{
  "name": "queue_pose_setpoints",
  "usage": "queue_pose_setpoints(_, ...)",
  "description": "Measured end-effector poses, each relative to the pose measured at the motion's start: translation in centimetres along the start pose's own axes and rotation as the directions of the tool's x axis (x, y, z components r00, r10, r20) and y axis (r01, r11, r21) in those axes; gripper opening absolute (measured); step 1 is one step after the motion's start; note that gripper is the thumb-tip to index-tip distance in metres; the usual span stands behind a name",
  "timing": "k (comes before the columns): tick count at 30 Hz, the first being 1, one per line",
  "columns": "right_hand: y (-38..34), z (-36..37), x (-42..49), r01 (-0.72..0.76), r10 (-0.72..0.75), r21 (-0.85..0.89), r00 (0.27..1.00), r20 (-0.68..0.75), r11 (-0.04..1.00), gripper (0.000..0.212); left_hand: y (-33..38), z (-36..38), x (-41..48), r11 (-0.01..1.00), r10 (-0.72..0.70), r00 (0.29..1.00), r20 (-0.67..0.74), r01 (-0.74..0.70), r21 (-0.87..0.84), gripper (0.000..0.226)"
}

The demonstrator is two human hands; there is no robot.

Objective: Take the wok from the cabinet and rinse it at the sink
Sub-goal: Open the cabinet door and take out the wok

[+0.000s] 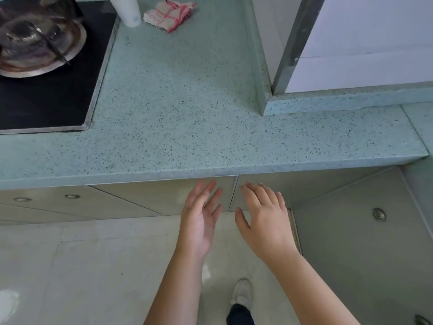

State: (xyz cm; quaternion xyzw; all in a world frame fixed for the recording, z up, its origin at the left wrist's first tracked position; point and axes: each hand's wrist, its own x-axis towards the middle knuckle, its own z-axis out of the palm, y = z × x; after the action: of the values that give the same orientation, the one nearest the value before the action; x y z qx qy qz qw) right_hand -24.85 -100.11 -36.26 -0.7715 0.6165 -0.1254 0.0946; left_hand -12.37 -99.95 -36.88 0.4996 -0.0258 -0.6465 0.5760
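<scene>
Both my hands reach out below the front edge of a speckled green countertop (187, 127). My left hand (201, 214) is open with fingers spread, in front of a steel cabinet door (164, 195). My right hand (264, 216) is open too, palm down, in front of the adjoining steel cabinet door (304, 186). The seam between the two doors lies between my hands. Neither hand holds anything. Both doors look closed. No wok and no sink are in view.
A gas stove (46, 95) with a stained burner ring (39, 41) sits at the upper left. A folded red-checked cloth (169, 14) and a white cylinder (126, 10) lie at the back. A steel panel with a round vent (378, 214) stands at right. My shoe (243, 292) is on the tiled floor.
</scene>
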Motion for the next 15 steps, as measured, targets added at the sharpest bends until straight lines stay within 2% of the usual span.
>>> queue_pose_setpoints(10,1.4,1.3,-0.4,-0.023,0.022,0.047,1.0,0.008,0.999,0.047,-2.2,1.7,2.1,0.976,0.028,0.993,0.113,-0.003,-0.219,0.019)
queue_pose_setpoints(15,1.7,1.0,-0.2,-0.032,0.032,0.062,0.999,-0.002,0.998,0.047,-2.7,2.3,2.5,0.953,0.061,0.989,0.138,-0.016,-0.304,0.022)
